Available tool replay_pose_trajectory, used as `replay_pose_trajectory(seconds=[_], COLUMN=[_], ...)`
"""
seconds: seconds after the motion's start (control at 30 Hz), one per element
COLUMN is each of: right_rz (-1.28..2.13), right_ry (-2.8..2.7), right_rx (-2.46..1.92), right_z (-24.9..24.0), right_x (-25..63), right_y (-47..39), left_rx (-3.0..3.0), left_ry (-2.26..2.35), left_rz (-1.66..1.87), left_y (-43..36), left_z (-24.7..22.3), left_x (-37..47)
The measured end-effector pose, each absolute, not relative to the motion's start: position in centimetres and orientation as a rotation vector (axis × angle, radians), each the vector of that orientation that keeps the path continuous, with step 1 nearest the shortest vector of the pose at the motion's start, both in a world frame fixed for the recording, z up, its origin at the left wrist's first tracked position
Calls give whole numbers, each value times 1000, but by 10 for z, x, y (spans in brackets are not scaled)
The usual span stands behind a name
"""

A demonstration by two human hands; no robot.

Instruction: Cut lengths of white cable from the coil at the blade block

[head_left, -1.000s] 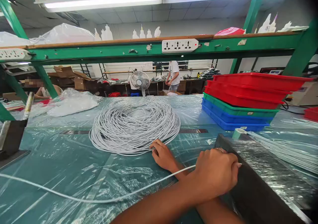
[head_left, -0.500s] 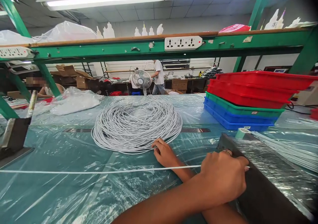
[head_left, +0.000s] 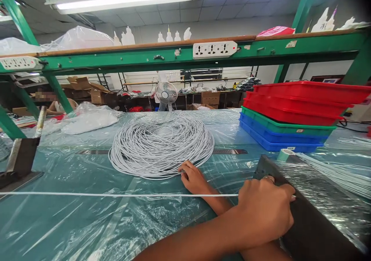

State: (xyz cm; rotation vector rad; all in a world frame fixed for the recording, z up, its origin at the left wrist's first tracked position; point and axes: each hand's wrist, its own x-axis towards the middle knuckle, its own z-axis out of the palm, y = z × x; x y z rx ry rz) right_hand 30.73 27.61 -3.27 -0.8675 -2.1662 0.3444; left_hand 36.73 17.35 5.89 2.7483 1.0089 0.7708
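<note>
My arms are crossed. My left hand (head_left: 265, 211) reaches to the right and is closed on a thin white cable (head_left: 116, 195), pressing against the black foil-wrapped block (head_left: 307, 211). The cable runs taut and straight from this hand to the left edge of the view. My right hand (head_left: 194, 178) lies further left, its fingers curled on strands at the near edge of a large flat coil of white cable (head_left: 160, 145). The coil rests on the plastic-covered green table (head_left: 72, 222).
Stacked red, green and blue trays (head_left: 290, 118) stand at the right. Cut white cable lengths (head_left: 339, 176) lie beside a tape roll (head_left: 285, 153). A black metal stand (head_left: 21, 158) is at the left, plastic bags (head_left: 87, 118) behind. A green shelf frame with a power strip (head_left: 214, 49) spans overhead.
The loose cable, slack and curved a second ago, is now pulled taut and straight. My left hand shifted slightly right. A person in the background walked left, out of sight.
</note>
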Motion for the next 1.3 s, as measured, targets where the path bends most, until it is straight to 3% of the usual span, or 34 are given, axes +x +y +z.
replay_pose_trajectory(seconds=[1.3], right_rz=[333], right_ry=[-2163], right_rx=[-855], right_z=[-35], right_x=[306], right_y=[277], left_rx=[2793], left_ry=[988], left_rz=[773], left_y=[173], left_z=[57], left_x=[366])
